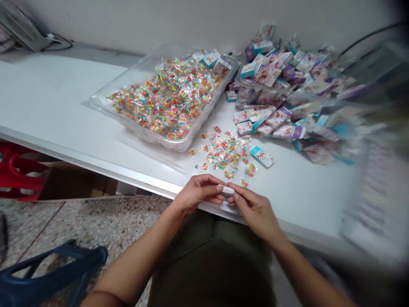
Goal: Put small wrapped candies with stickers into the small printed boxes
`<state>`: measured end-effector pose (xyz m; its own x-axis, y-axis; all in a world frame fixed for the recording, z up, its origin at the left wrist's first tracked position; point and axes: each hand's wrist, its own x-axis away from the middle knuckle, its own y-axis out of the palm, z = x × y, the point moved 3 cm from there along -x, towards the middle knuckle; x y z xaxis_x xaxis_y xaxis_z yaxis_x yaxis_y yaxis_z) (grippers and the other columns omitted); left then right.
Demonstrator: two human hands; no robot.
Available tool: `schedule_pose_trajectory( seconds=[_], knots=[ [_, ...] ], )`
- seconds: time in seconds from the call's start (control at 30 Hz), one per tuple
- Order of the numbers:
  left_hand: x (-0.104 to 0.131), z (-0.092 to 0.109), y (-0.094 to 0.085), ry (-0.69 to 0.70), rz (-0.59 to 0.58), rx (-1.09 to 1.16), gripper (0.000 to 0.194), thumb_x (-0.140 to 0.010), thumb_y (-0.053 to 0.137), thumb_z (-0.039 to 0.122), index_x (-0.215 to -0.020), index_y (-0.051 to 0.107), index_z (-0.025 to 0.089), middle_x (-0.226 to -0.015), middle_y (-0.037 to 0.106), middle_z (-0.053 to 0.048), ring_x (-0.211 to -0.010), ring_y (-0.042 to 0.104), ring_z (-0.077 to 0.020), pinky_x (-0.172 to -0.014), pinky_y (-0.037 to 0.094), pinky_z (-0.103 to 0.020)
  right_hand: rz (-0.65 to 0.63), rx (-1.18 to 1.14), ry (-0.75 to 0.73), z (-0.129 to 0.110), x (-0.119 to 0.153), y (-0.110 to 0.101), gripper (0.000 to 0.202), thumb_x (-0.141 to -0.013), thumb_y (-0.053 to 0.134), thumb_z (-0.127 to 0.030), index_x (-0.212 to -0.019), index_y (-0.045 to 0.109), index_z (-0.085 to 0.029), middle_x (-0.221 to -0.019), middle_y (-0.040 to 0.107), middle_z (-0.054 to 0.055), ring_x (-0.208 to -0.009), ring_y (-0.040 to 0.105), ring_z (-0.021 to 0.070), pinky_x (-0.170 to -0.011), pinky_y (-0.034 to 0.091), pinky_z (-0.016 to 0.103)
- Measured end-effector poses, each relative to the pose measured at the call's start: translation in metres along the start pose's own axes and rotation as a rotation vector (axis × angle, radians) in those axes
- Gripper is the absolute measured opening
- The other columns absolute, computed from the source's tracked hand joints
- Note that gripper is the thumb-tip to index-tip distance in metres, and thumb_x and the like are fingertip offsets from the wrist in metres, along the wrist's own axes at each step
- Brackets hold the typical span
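Observation:
My left hand (202,192) and my right hand (252,204) meet at the table's front edge, both closed on one small whitish box (226,191). Fingers cover much of the box, and its printing cannot be made out. Just beyond my hands lies a loose pile of small clear packets with colourful pieces (225,149). A blue and white box (262,156) lies flat to the right of that pile. Behind and to the left, a large clear plastic tray (183,144) is full of similar packets, with a few small boxes at its back right corner.
Many small blue, purple and white boxes (281,119) are heaped in and around a clear container at the right. A blurred white stack (377,196) stands at the far right. Below left are a red stool (19,170), a cardboard box (76,181) and a blue stool (54,273).

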<state>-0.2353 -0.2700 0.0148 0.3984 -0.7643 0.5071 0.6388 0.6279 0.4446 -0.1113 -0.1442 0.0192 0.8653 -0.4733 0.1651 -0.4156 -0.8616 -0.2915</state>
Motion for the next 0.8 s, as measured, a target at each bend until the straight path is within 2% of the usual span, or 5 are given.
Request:
schedule_pose_trajectory(
  seconds=[0.1,0.23,0.47,0.67,0.8],
  knots=[
    [0.0,0.0,-0.001,-0.004,0.004,-0.006,0.037,-0.062,0.086,0.03,-0.089,0.068,0.011,-0.069,0.072,-0.004,-0.062,0.07,-0.0134,-0.068,0.058,-0.026,0.011,0.176,-0.173,-0.006,0.001,-0.002,0.034,-0.09,0.055,-0.032,-0.116,0.07,-0.017,-0.106,0.074,0.009,-0.084,0.072,0.02,-0.077,0.06,0.034],
    [-0.001,-0.001,-0.003,0.013,0.004,-0.012,0.037,-0.063,0.086,0.03,-0.089,0.068,0.011,-0.073,0.072,-0.003,-0.065,0.07,-0.0138,-0.07,0.059,-0.027,0.029,0.401,-0.457,-0.016,-0.003,-0.005,0.027,-0.093,0.051,-0.022,-0.11,0.071,-0.017,-0.106,0.075,0.008,-0.094,0.072,0.0202,-0.088,0.058,0.035],
    [0.001,-0.002,-0.002,0.072,-0.031,-0.026,0.038,-0.067,0.084,0.032,-0.094,0.068,0.011,-0.075,0.072,-0.003,-0.068,0.07,-0.0136,-0.072,0.057,-0.027,0.026,0.749,-0.903,-0.011,0.001,-0.005,0.033,-0.089,0.054,-0.007,-0.122,0.061,-0.006,-0.117,0.069,0.019,-0.107,0.067,0.0247,-0.091,0.056,0.037],
    [0.002,-0.009,0.0,0.196,-0.071,-0.091,0.046,-0.069,0.083,0.034,-0.104,0.065,0.011,-0.069,0.07,-0.002,-0.067,0.068,-0.0136,-0.074,0.056,-0.028,0.061,0.871,-0.929,-0.014,0.002,-0.006,0.041,-0.085,0.059,-0.008,-0.126,0.058,-0.009,-0.119,0.068,0.017,-0.095,0.066,0.0262,-0.085,0.055,0.043],
    [0.0,-0.01,-0.002,0.234,-0.041,-0.093,0.044,-0.068,0.083,0.032,-0.102,0.062,0.013,-0.078,0.069,-0.003,-0.064,0.067,-0.0129,-0.069,0.055,-0.027,-0.011,0.879,-0.923,-0.016,-0.002,0.003,0.044,-0.087,0.055,-0.009,-0.131,0.056,-0.011,-0.13,0.061,0.018,-0.097,0.062,0.0271,-0.081,0.055,0.044]
  ],
)
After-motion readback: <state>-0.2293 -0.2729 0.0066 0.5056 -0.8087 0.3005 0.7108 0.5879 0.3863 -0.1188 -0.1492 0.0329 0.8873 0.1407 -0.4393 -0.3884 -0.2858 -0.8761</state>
